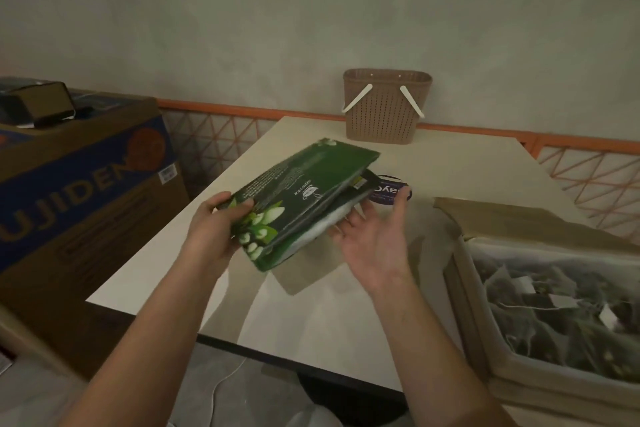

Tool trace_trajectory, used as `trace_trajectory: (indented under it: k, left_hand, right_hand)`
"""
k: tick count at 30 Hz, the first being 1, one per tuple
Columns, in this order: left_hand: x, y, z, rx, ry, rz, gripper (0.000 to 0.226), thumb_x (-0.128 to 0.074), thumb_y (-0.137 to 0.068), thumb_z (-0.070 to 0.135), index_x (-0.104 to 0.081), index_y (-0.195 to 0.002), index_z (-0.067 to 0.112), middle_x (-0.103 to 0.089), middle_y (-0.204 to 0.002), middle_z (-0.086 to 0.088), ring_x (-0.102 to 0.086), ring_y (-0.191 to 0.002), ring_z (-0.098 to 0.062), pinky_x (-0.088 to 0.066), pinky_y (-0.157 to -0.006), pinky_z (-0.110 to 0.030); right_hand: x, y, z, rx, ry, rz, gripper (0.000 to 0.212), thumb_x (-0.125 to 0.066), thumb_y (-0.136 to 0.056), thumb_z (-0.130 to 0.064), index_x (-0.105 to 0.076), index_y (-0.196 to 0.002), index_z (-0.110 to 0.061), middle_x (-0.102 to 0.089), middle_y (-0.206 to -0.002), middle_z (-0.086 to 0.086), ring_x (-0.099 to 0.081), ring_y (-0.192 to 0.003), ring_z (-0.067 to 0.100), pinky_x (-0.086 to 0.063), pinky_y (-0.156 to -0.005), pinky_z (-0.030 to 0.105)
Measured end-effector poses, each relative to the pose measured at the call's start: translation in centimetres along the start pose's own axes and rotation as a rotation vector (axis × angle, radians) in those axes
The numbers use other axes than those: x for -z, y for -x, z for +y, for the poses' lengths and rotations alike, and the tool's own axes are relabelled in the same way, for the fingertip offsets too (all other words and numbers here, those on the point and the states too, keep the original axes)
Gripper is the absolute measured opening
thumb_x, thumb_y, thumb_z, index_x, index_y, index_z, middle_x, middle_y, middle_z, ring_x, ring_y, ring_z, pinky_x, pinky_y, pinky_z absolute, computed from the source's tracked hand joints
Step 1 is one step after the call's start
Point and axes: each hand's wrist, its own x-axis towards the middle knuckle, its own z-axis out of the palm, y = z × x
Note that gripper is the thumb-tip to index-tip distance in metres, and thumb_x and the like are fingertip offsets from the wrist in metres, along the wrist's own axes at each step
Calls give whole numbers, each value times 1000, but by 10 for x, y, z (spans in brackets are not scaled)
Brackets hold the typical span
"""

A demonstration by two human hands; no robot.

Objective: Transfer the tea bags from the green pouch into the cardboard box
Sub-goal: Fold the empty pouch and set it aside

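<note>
Left fingers [239,210]: clamped on the pouch's [298,198] near end.
Right fingers [398,204]: spread apart, palm up under the pouch's open side.
Pouch: held tilted above the bench [450,163].
Box [485,305]: bench's right edge, tea bags [561,315] inside.
Basket [384,107]: far edge.

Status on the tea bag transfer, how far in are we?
Done: the cardboard box at right already holds a heap of tea bags in a clear liner. In hand: the left hand has a grip on the green pouch above the table, while the right hand is open under its opening. Left: whatever remains inside the pouch, which I cannot see.
</note>
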Motion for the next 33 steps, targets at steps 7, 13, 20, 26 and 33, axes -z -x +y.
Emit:
trace_trajectory:
  k: [7, 13, 20, 26, 33]
  left_hand:
    - [-20, 22, -34, -68, -231, -27, 56, -82, -77, 0, -50, -120, 15, -67, -107, -5, -66, -84, -17, -54, -74, -32]
    - [-18, 12, -15, 74, -383, -255, 48, -65, -86, 58, -68, -116, 22, -75, -112, -6, -71, -104, -26, -54, -93, -41]
    - [-27, -6, -8, -177, -179, -60, 26, -65, -97, 39, -72, -104, 15, -78, -101, -13, -76, -85, -25, -61, -79, -39]
    - [-32, -9, -14, -76, -65, -109, 29, -62, -99, 36, -69, -111, 11, -78, -95, -11, -76, -82, -25, -61, -71, -36]
    - [-21, 5, -23, 112, -387, -558, 41, -71, -83, 21, -67, -121, 8, -75, -114, -16, -74, -103, -29, -62, -82, -34]
  right_hand:
    - [-24, -7, 11, 222, 653, 230, 61, -78, -80, -27, -47, -132, -21, -68, -120, -2, -66, -106, 14, -51, -97, 39]
    - [-19, 2, -10, 186, 1078, 120, 45, -75, -80, -9, -55, -119, -20, -68, -109, -5, -66, -97, 12, -53, -87, 30]
    - [-11, 9, 8, 93, 1026, -12, 41, -73, -82, -6, -56, -116, -22, -71, -108, -5, -68, -98, 12, -56, -87, 32]
    - [-4, 10, 14, 166, 974, 75, 32, -74, -82, -14, -62, -111, -22, -73, -103, -5, -69, -97, 14, -54, -92, 42]
    - [4, 7, -2, 355, 818, 224, 33, -66, -89, -10, -53, -110, -32, -68, -109, -9, -65, -101, 10, -53, -90, 33]
